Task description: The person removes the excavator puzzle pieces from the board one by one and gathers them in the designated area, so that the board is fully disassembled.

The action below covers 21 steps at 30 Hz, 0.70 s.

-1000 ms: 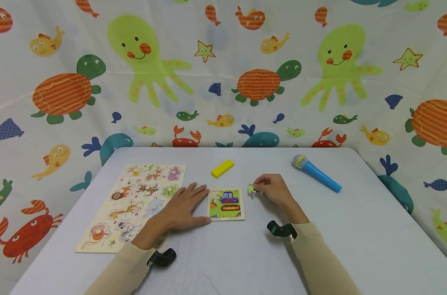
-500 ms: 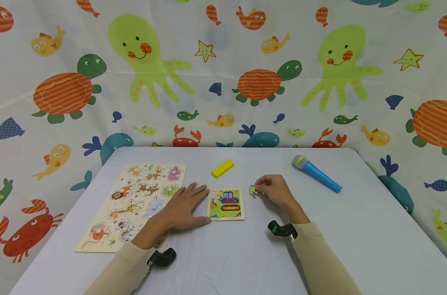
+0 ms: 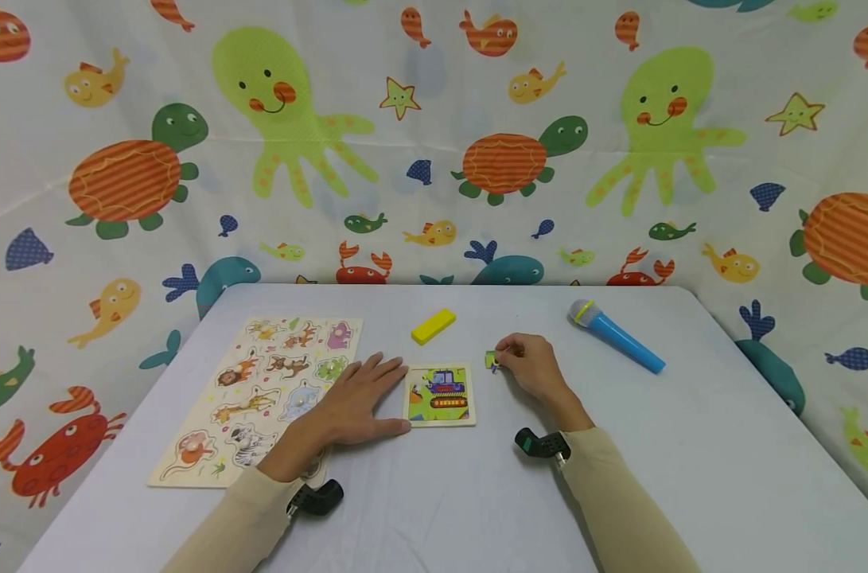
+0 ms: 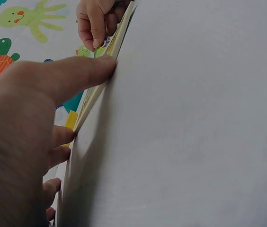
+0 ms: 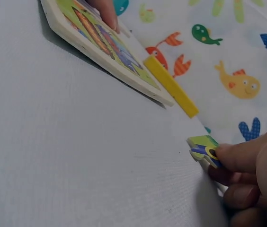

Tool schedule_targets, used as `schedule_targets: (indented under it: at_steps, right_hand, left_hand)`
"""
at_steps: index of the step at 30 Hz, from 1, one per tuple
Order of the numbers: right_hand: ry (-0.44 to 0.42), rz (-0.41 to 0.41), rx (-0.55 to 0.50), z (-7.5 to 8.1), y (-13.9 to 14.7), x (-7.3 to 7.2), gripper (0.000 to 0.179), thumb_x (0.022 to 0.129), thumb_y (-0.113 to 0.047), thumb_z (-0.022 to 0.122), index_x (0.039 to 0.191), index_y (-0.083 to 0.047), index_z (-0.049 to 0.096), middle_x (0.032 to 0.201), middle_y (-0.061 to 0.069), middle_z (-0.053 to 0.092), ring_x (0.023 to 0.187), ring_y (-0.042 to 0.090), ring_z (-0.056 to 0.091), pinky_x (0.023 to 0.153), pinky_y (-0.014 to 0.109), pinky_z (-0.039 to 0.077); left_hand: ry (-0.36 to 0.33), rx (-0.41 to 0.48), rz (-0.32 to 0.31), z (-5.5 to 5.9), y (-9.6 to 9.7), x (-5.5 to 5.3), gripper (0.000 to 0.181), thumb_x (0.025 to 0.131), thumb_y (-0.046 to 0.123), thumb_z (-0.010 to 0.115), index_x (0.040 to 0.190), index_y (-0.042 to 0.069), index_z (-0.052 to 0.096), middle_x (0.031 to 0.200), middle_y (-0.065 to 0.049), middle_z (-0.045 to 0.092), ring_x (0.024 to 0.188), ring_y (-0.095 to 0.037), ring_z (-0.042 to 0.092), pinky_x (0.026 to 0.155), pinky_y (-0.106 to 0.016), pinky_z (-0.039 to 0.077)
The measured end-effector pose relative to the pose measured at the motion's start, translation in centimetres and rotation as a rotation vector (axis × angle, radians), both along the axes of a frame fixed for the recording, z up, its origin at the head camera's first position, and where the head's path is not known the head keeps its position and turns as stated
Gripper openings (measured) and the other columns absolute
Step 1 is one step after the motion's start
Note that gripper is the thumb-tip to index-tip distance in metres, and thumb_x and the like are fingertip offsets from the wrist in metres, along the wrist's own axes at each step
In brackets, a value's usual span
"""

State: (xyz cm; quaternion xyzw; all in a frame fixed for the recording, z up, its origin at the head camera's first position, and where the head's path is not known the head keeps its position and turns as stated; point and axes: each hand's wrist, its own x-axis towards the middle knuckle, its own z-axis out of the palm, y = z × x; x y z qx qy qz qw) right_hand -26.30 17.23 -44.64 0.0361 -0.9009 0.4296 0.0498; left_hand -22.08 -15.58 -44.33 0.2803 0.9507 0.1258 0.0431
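Observation:
A small square puzzle (image 3: pixel 439 395) in a pale wooden frame, with a purple tracked vehicle on green, lies at the middle of the table. My left hand (image 3: pixel 358 403) rests flat beside it, fingers spread, with thumb and fingertips at the frame's left edge. To the right of the frame, my right hand (image 3: pixel 534 366) pinches a small green and purple puzzle piece (image 5: pixel 203 149) between thumb and fingers. In the right wrist view the piece's knobbed edge shows, while its other end is hidden by the fingertips.
A large wooden animal board (image 3: pixel 254 398) lies on the left, partly under my left hand and wrist. Behind the square puzzle sits a yellow block (image 3: pixel 434 326). A blue toy microphone (image 3: pixel 616 336) lies at the back right. A patterned cloth (image 3: pixel 419 143) hangs behind the table.
My right hand, pinching the puzzle piece, has moved slightly away toward the back of the table. My left hand stays in place beside the square puzzle.

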Motion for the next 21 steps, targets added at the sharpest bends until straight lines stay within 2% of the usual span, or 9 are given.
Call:
schedule_targets:
  at_steps: [8,15,21]
  right_hand:
    - [0.018,-0.020,0.046,-0.4,-0.5,-0.3,0.010,0.097,-0.013,0.068,0.103,-0.007,0.074,0.088,0.005,0.066,0.083,0.022,0.057,0.072,0.032,0.047]
    - [0.051,-0.060,0.124,-0.5,-0.9,-0.4,0.013,0.100,-0.016,0.064,0.107,-0.008,0.072,0.089,0.005,0.066,0.081,0.021,0.057,0.072,0.034,0.047]
    - [0.059,-0.073,0.148,-0.4,-1.1,-0.4,0.015,0.099,-0.016,0.065,0.108,-0.006,0.072,0.089,0.005,0.068,0.082,0.021,0.057,0.073,0.035,0.048]
  left_hand:
    - [-0.021,-0.010,0.012,0.1,0.0,0.3,0.093,0.085,0.071,0.061,0.160,0.023,0.033,0.168,0.002,0.026,0.157,-0.029,0.013,0.125,-0.054,0.012]
    - [-0.014,0.000,0.007,0.4,0.1,0.3,0.093,0.086,0.071,0.060,0.160,0.022,0.034,0.167,0.001,0.027,0.156,-0.030,0.014,0.125,-0.054,0.012]
    - [-0.001,-0.011,0.002,0.3,0.0,0.1,0.093,0.086,0.071,0.059,0.161,0.022,0.033,0.167,0.001,0.027,0.156,-0.030,0.015,0.125,-0.053,0.013]
